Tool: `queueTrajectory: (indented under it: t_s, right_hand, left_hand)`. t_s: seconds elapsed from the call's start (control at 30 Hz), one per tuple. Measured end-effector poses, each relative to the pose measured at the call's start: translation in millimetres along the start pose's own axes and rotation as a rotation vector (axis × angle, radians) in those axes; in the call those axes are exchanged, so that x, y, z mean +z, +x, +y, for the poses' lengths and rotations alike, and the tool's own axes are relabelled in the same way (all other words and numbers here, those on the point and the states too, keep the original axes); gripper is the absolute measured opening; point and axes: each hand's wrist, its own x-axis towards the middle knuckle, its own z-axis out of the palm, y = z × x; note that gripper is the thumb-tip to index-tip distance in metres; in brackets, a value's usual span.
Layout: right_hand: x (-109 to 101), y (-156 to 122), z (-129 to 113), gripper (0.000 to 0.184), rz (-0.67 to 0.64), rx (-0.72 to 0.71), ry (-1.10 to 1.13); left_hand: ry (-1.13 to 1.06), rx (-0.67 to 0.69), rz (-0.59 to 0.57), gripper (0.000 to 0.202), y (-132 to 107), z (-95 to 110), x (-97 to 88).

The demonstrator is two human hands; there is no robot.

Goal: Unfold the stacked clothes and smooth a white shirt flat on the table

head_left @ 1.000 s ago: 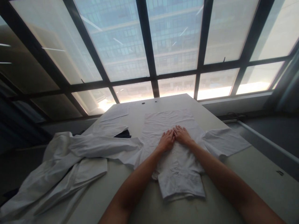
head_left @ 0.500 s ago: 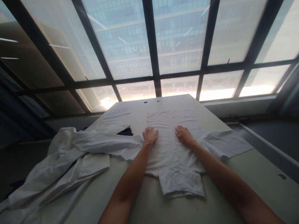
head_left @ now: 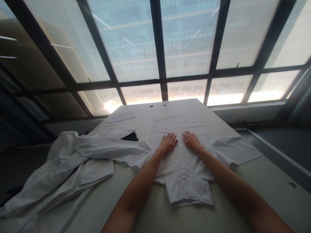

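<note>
A white short-sleeved shirt (head_left: 179, 158) lies spread flat on a pale table (head_left: 255, 181), collar end toward me. My left hand (head_left: 167, 142) rests palm down on the shirt's middle, fingers stretched out. My right hand (head_left: 191, 141) lies flat beside it on the same cloth, fingers apart, a small gap between the two hands. The shirt's right sleeve (head_left: 236, 149) sticks out toward the table's right edge. Neither hand holds anything.
A heap of white garments (head_left: 70, 165) covers the table's left side and hangs over its edge. A dark cloth (head_left: 130, 137) peeks out behind it. Sheets of paper (head_left: 122, 115) lie at the far left corner. Large windows (head_left: 160, 48) stand beyond the table.
My left hand slid out to the left across the shirt, then came back toward the middle. The right hand has stayed almost where it was.
</note>
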Motion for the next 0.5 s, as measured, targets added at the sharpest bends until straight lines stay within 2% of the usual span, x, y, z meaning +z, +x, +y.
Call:
queueTrajectory:
  t_s: [0.23, 0.37, 0.5]
  right_hand:
    - [-0.1, -1.0, 0.9, 0.062, -0.076, -0.134, -0.027]
    - [1.5, 5.7, 5.5, 0.065, -0.089, -0.055, -0.037]
    - [-1.4, 16.7, 24.6, 0.064, -0.073, 0.051, -0.064]
  left_hand:
    - [0.004, -0.010, -0.007, 0.058, -1.5, 1.0, 1.4]
    - [-0.004, -0.014, -0.016, 0.059, -0.8, 1.8, 0.7]
    - [-0.007, -0.011, -0.015, 0.059, -1.2, 2.6, -0.4]
